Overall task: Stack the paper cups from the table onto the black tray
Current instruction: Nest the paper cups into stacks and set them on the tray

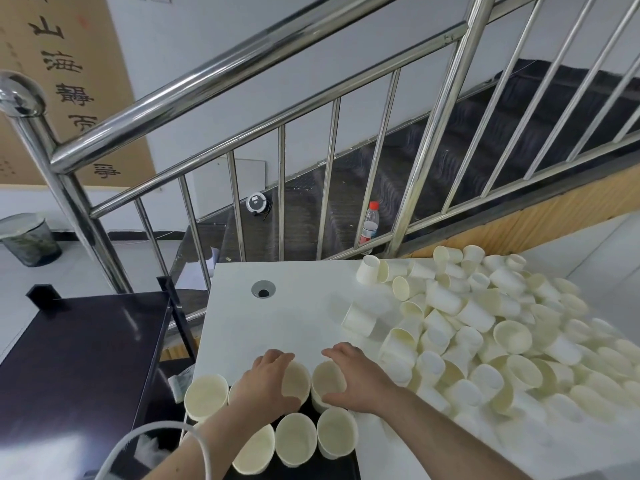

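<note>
Several cream paper cups stand upright, mouths up, on the black tray [308, 471] at the near edge of the white table [294, 306]. My left hand [266, 379] grips one upright cup [296, 377] in the back row. My right hand [356, 375] grips the cup [327, 379] right beside it. Both cups touch side by side over the tray. A large heap of loose paper cups [485, 334] covers the right half of the table.
A dark low table [79, 358] stands to the left of the white table. Behind runs a steel stair railing [280, 188] with a plastic bottle [369, 225] on a step. A round cable hole [263, 289] sits in the white tabletop. A white cable [145, 434] loops at bottom left.
</note>
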Demonstrator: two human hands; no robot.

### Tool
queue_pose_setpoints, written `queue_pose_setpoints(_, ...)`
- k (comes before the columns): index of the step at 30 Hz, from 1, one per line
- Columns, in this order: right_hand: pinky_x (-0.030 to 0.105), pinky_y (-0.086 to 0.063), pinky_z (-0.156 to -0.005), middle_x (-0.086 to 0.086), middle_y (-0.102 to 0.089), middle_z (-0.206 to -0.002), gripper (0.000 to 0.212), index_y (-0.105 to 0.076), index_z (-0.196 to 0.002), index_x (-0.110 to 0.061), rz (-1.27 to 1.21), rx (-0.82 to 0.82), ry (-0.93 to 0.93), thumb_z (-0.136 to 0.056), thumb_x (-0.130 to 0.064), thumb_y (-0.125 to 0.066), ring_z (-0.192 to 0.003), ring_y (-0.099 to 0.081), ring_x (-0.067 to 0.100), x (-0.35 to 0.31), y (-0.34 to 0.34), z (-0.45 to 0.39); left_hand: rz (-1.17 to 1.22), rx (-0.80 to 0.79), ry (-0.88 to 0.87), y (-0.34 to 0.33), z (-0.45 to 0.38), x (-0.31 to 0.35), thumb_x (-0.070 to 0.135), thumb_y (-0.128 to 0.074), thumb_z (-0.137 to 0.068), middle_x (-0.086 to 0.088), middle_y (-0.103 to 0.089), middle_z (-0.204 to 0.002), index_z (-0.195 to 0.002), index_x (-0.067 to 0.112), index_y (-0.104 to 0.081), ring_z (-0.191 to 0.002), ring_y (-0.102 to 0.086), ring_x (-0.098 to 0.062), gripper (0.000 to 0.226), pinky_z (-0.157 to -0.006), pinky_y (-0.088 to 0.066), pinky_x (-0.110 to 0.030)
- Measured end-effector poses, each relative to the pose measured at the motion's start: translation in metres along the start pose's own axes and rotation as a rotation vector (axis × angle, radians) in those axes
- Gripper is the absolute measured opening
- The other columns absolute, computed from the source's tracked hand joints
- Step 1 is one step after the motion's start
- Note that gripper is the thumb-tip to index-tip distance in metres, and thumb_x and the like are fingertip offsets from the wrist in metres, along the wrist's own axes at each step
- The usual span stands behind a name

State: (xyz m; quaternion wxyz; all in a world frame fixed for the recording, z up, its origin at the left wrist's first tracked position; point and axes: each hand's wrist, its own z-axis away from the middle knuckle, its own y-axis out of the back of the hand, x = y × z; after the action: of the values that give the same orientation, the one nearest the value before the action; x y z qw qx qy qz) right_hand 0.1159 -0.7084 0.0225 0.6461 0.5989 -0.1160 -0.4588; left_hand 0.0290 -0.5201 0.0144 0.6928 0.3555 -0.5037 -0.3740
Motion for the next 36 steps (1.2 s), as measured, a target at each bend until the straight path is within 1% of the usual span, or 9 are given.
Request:
queue_pose_setpoints(5, 0.031, -0.037, -0.107, -0.004, -0.031, -0.147, 0.081, -0.030, -0.150, -0.019, 0.034, -0.041, -0.020, -0.082, -0.040, -0.068, -0.137, -0.029, 0.013, 0.005, -0.003, -0.005, -0.054, -0.023, 0.018, -0.002, -0.005, 0.001, 0.041, -0.065, -0.079, 0.009, -0.032, -0.144, -0.146, 0.025, -0.029, -0.129, -0.035, -0.015, 0.078, -0.100, -0.039, -0.030)
queue_pose_setpoints(9, 0.032, -0.039, -0.105, -0.003, -0.034, -0.144, 0.081, -0.034, -0.149, -0.017, 0.051, -0.059, -0.026, -0.080, -0.041, -0.070, -0.134, -0.033, 0.015, 0.009, -0.009, -0.008, -0.088, -0.038, 0.034, -0.004, -0.008, 0.005, 0.039, -0.063, -0.081, 0.007, -0.034, -0.142, -0.142, 0.023, -0.035, -0.129, -0.036, -0.017, 0.069, -0.095, -0.039, -0.030)
queue_pose_setpoints(14, 0.032, -0.041, -0.103, -0.003, -0.035, -0.142, 0.077, -0.038, -0.145, -0.015, 0.057, -0.052, -0.020, -0.080, -0.040, -0.069, -0.131, -0.034, 0.015, 0.011, -0.014, -0.010, -0.117, -0.043, 0.046, -0.004, -0.010, 0.008, 0.039, -0.062, -0.082, 0.007, -0.035, -0.140, -0.139, 0.022, -0.040, -0.128, -0.036, -0.016, 0.064, -0.094, -0.040, -0.029)
queue_pose_setpoints(21, 0.032, -0.041, -0.102, -0.003, -0.036, -0.141, 0.077, -0.039, -0.146, -0.015, 0.044, -0.052, -0.013, -0.080, -0.040, -0.070, -0.131, -0.035, 0.015, 0.015, -0.016, -0.013, -0.135, -0.061, 0.037, -0.006, -0.014, 0.007, 0.040, -0.063, -0.081, 0.007, -0.037, -0.138, -0.137, 0.023, -0.043, -0.125, -0.039, -0.016, 0.062, -0.095, -0.037, -0.028)
queue_pose_setpoints(23, 0.033, -0.042, -0.101, -0.004, -0.036, -0.140, 0.076, -0.040, -0.145, -0.015, 0.041, -0.051, -0.008, -0.080, -0.043, -0.069, -0.131, -0.035, 0.014, 0.017, -0.014, -0.015, -0.131, -0.066, 0.039, -0.006, -0.017, 0.007, 0.042, -0.062, -0.081, 0.006, -0.037, -0.138, -0.137, 0.022, -0.044, -0.125, -0.039, -0.017, 0.062, -0.095, -0.037, -0.029)
queue_pose_setpoints(26, 0.032, -0.040, -0.104, -0.006, -0.036, -0.142, 0.074, -0.039, -0.146, -0.018, 0.015, -0.018, -0.023, -0.084, -0.049, -0.064, -0.133, -0.035, 0.012, 0.020, -0.009, -0.019, -0.116, -0.045, 0.052, -0.005, -0.022, 0.006, 0.044, -0.059, -0.084, 0.005, -0.038, -0.138, -0.136, 0.021, -0.044, -0.125, -0.039, -0.018, 0.059, -0.097, -0.037, -0.030)
queue_pose_setpoints(28, 0.031, -0.039, -0.105, -0.007, -0.036, -0.144, 0.071, -0.037, -0.147, -0.019, 0.013, 0.019, -0.035, -0.087, -0.050, -0.061, -0.134, -0.034, 0.012, 0.024, -0.005, -0.022, -0.105, -0.018, 0.060, -0.004, -0.027, 0.005, 0.043, -0.056, -0.088, 0.005, -0.038, -0.139, -0.139, 0.023, -0.040, -0.127, -0.038, -0.018, 0.058, -0.098, -0.037, -0.030)
queue_pose_setpoints(32, 0.031, -0.041, -0.102, -0.006, -0.037, -0.143, 0.066, -0.036, -0.146, -0.019, 0.034, 0.079, -0.087, -0.091, -0.047, -0.057, -0.134, -0.035, 0.013, 0.038, 0.004, -0.031, -0.052, 0.029, 0.058, -0.001, -0.041, 0.008, 0.043, -0.052, -0.091, 0.006, -0.036, -0.142, -0.145, 0.025, -0.033, -0.130, -0.036, -0.017, 0.060, -0.102, -0.036, -0.031)
queue_pose_setpoints(36, 0.030, -0.043, -0.099, -0.003, -0.036, -0.142, 0.059, -0.037, -0.143, -0.019, 0.072, 0.100, -0.160, -0.092, -0.040, -0.057, -0.131, -0.036, 0.016, 0.054, 0.014, -0.041, -0.004, 0.063, 0.038, 0.000, -0.055, 0.013, 0.044, -0.052, -0.091, 0.007, -0.038, -0.141, -0.145, 0.026, -0.034, -0.129, -0.037, -0.015, 0.059, -0.102, -0.037, -0.031)
